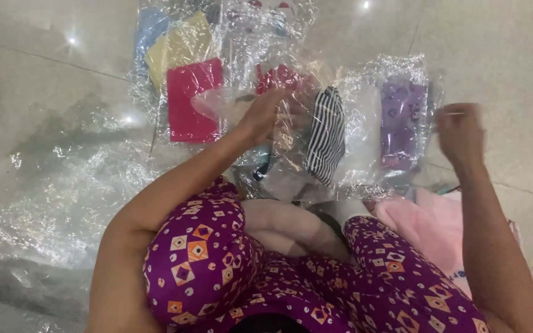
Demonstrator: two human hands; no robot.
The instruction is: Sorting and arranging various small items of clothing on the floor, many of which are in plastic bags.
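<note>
Striped fabric piece (326, 143), black & white, sits inside a clear plastic bag (291, 132) at centre frame, just right of the left hand (260, 117). L arm reaches up from lower left, elbow bent near the knee, forearm angled toward the bag. L fingers curl together and pinch the crinkly plastic at the bag's mouth; fingertips are partly hidden by the film, so exact grip is unclear. Striped piece hangs just beside those fingers, whether touching can't tell.

Right hand (459, 132) is raised at frame right, well apart from the bag, forearm running up from the lower right corner. It's motion-blurred; fingers look bunched around a thin pale strip (451, 113), but can't tell for sure.

Other packed pieces lie on the tiled floor (44, 80): red packet (190, 102), yellow one (177, 46), purple one (402, 123). Pink cloth (424, 225) rests by the right knee. Loose clear sheeting (63, 185) spreads at left.
</note>
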